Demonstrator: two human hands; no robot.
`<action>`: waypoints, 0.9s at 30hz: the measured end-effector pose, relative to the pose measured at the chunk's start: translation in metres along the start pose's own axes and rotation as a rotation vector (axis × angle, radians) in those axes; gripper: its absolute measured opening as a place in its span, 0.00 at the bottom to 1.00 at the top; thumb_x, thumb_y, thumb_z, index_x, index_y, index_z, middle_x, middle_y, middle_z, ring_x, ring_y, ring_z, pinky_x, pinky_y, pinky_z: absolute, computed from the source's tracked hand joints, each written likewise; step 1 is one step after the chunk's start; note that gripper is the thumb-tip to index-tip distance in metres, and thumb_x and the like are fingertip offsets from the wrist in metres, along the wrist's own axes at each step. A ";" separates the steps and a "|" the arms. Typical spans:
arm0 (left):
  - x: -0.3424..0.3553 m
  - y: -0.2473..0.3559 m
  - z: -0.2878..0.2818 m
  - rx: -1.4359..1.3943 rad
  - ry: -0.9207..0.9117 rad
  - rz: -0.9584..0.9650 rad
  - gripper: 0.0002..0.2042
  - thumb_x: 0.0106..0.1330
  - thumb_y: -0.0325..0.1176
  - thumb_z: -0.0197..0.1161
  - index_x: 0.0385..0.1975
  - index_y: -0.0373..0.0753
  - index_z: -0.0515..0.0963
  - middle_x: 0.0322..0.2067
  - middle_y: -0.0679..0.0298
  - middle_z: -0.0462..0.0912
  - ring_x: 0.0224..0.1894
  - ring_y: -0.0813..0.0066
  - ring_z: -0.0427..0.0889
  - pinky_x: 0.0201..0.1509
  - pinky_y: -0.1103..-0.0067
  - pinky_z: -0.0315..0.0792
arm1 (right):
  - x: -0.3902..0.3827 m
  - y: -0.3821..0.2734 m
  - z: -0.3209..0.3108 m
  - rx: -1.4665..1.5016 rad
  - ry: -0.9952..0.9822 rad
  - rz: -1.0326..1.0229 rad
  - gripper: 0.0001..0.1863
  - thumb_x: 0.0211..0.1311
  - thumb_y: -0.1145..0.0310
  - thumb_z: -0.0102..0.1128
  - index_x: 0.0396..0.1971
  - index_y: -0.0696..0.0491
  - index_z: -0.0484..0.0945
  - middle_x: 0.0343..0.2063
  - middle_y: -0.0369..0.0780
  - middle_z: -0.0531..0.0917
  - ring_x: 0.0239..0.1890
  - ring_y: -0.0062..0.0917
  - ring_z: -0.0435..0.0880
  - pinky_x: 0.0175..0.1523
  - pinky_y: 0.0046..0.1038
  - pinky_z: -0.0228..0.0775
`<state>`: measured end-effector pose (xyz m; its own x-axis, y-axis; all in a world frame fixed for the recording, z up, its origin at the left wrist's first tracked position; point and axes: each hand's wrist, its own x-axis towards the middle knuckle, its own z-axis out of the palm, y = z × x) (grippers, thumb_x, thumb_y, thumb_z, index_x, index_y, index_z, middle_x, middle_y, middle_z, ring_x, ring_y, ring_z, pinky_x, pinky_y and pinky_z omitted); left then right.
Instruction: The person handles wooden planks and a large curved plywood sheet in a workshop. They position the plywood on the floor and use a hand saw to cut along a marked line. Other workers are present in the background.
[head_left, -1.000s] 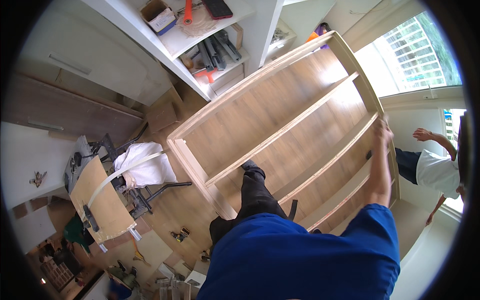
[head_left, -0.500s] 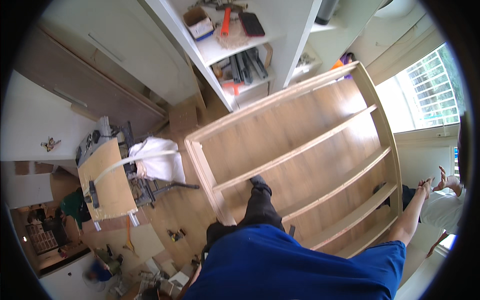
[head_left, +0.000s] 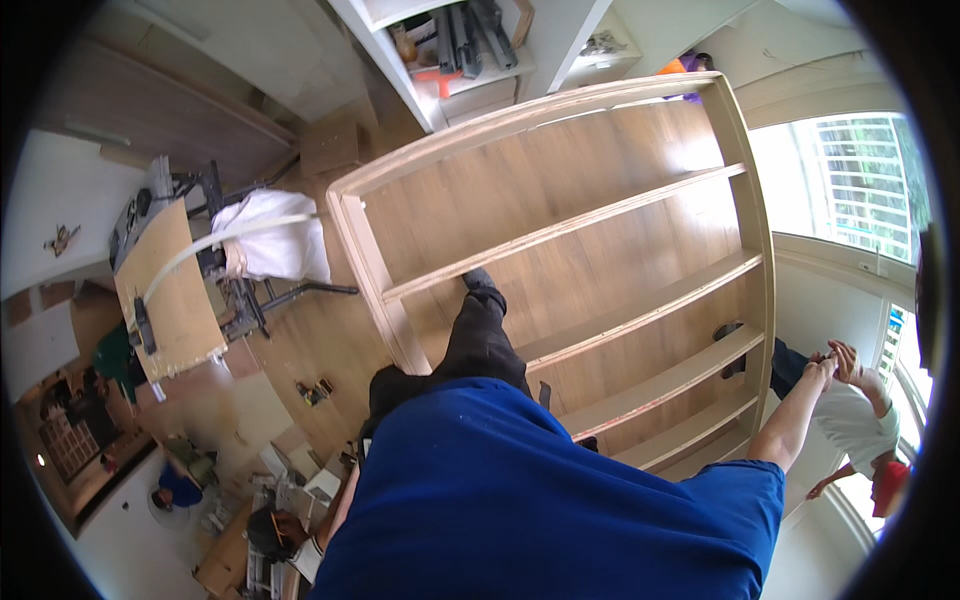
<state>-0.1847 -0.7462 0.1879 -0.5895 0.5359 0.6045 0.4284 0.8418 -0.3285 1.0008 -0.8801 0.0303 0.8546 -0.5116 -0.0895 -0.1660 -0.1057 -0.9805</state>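
My right arm reaches out past the right side of a large wooden frame (head_left: 640, 285) with several crossbars. At its end, my right hand (head_left: 820, 369) is closed and meets a co-worker's hand (head_left: 847, 360). Whatever may be between the two hands is too small to make out. Only a strip of my left forearm shows at the lower edge; the left hand itself is out of sight. The frame lies in front of me, and one of my legs (head_left: 484, 310) stands inside its near left corner.
A co-worker in a white shirt (head_left: 850, 412) stands at the right by the window (head_left: 860, 180). On the left is a work stand with a wooden board (head_left: 175, 300) and a white sack (head_left: 275, 235). Shelving (head_left: 465, 90) stands beyond. A person in a black cap (head_left: 275, 532) is low at the left.
The view has shifted, bringing more of the co-worker and the person in the cap into sight. The co-worker's hand, apart from mine before, now meets my right hand.
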 end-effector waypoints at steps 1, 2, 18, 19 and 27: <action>-0.001 -0.020 0.001 0.045 0.023 -0.058 0.44 0.69 0.74 0.48 0.65 0.36 0.72 0.61 0.45 0.77 0.61 0.43 0.77 0.65 0.53 0.68 | -0.002 0.004 0.000 -0.020 -0.018 0.011 0.20 0.71 0.57 0.64 0.54 0.53 0.76 0.47 0.42 0.79 0.45 0.32 0.83 0.45 0.31 0.81; 0.000 -0.042 0.002 0.097 0.038 -0.127 0.44 0.69 0.74 0.48 0.65 0.36 0.72 0.61 0.45 0.77 0.62 0.43 0.77 0.65 0.53 0.68 | -0.003 0.003 -0.001 -0.045 -0.032 0.020 0.20 0.71 0.57 0.64 0.55 0.52 0.75 0.48 0.42 0.78 0.46 0.32 0.83 0.45 0.31 0.81; 0.002 -0.196 0.040 0.394 -0.435 -0.873 0.44 0.70 0.73 0.47 0.70 0.37 0.67 0.66 0.45 0.73 0.67 0.44 0.74 0.71 0.53 0.65 | -0.141 0.215 0.024 -0.379 -0.301 0.351 0.29 0.71 0.55 0.61 0.68 0.45 0.70 0.66 0.43 0.72 0.60 0.39 0.78 0.55 0.39 0.80; 0.000 -0.199 0.041 0.381 -0.473 -0.880 0.44 0.71 0.73 0.44 0.72 0.39 0.63 0.68 0.45 0.70 0.69 0.45 0.72 0.72 0.53 0.64 | -0.177 0.250 0.024 -0.442 -0.390 0.474 0.29 0.71 0.55 0.61 0.69 0.45 0.69 0.68 0.43 0.72 0.61 0.39 0.78 0.56 0.39 0.80; -0.008 -0.171 0.018 0.356 -0.440 -0.809 0.39 0.74 0.70 0.45 0.73 0.44 0.63 0.68 0.47 0.70 0.71 0.43 0.68 0.71 0.50 0.64 | -0.719 0.418 0.099 -0.803 -2.302 -0.421 0.29 0.66 0.57 0.66 0.61 0.58 0.76 0.54 0.49 0.84 0.55 0.38 0.84 0.57 0.38 0.76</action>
<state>-0.2654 -0.8928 0.2268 -0.8468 -0.2938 0.4434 -0.4045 0.8970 -0.1782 0.3653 -0.4721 -0.3327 -0.2502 0.8351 -0.4898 0.4649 -0.3401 -0.8174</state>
